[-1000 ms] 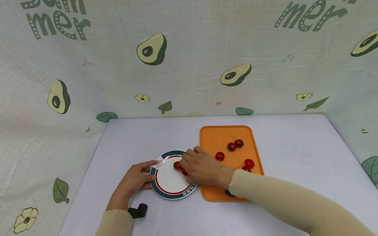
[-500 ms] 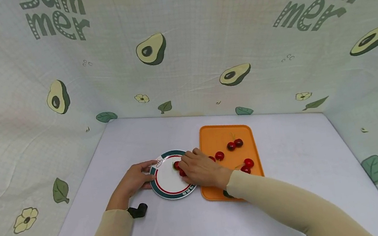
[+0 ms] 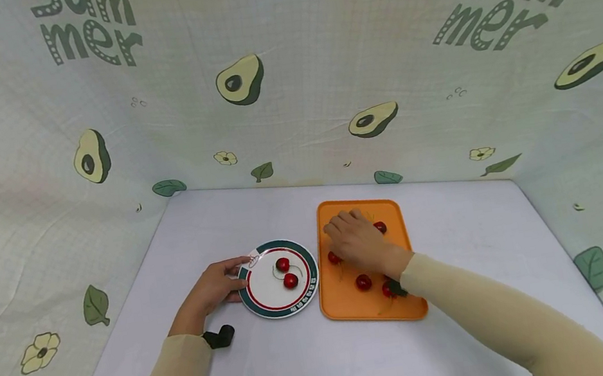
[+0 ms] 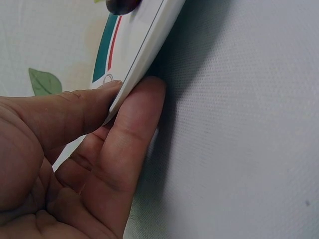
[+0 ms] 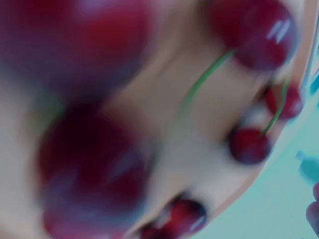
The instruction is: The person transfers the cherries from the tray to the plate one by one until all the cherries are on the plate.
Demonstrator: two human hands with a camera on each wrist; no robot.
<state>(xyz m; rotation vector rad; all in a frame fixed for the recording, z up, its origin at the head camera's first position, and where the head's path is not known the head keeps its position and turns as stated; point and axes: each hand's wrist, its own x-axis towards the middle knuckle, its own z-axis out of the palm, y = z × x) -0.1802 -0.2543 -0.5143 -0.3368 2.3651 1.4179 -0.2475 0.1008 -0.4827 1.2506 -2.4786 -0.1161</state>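
Cherries (image 3: 290, 280) uncovered on plate (image 3: 261, 291) as right hand (image 3: 357, 239) shifts to tray (image 3: 349, 307)

Printed cloth (image 3: 291, 40) fills the upper frame behind the white table (image 3: 305, 369). Tray lies just right of centre, plate beside it. Left hand (image 3: 216, 290) pinches the plate's left rim; whether the right holds anything, I cannot tell. Two cherries now lie free on the plate, others on the tray.

Head camera up top, facing forward and down, well back, taking in desk (image 3: 282, 373), left hand (image 3: 213, 290), right hand (image 3: 357, 241) and the printed cloth (image 3: 306, 64) beyond. Over to the left wrist: low, tight, tipped sideways, peering along a plate (image 4: 128, 42) the head view shows nearly whole. Right wrist, tighter again, cherries (image 5: 92, 159) blurring huge, sharing the orange tray (image 3: 354, 307) with the head!
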